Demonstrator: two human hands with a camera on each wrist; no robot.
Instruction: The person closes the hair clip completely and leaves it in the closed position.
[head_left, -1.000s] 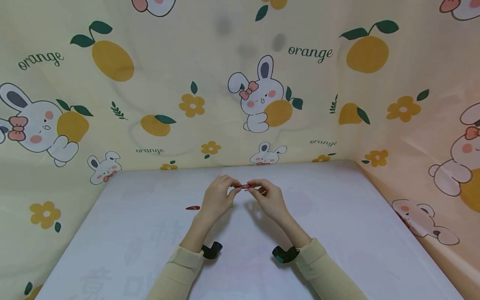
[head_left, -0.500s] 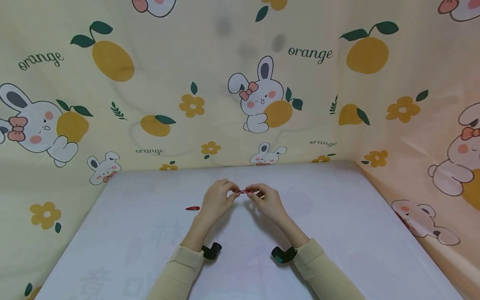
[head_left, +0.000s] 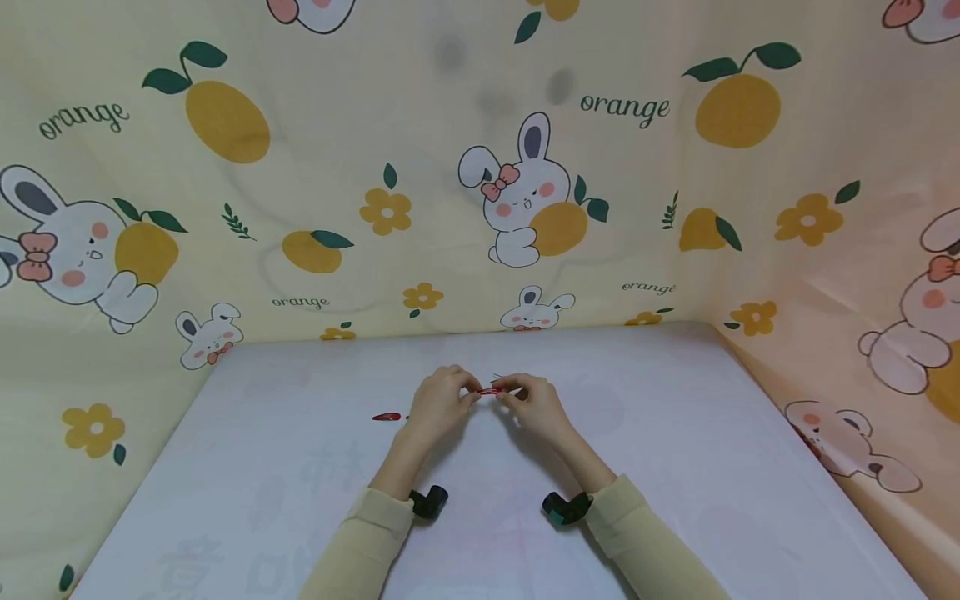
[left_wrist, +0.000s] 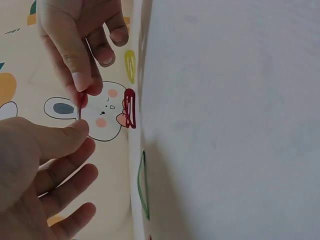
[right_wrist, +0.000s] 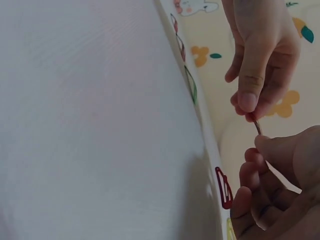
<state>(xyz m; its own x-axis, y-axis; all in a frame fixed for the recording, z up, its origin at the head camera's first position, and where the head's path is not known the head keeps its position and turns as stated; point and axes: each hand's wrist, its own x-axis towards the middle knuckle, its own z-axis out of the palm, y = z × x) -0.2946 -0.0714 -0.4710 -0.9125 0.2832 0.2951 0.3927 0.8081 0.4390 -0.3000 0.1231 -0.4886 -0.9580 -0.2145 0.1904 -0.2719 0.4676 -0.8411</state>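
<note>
Between both hands, a slim red snap hair clip (head_left: 489, 391) is held up over the far middle of the table. My left hand (head_left: 437, 406) pinches one end with thumb and forefinger, and my right hand (head_left: 537, 405) pinches the other. Both wrist views show the clip (right_wrist: 257, 125) nearly edge-on, its ends covered by fingertips. The other fingers of the left hand (left_wrist: 55, 165) are spread loosely. Left of the left hand lies a red hair clip (head_left: 386, 417) on the table.
More clips lie on the white table (head_left: 300, 500): a green one (left_wrist: 143, 186), a dark red one (left_wrist: 130, 108) and a yellow one (left_wrist: 130, 66). A printed curtain (head_left: 450, 83) rises behind the table's far edge.
Both hands have come down and slightly nearer with the clip between them. The green clip, partly seen beside the left hand before, is now largely hidden behind it in the head view.
</note>
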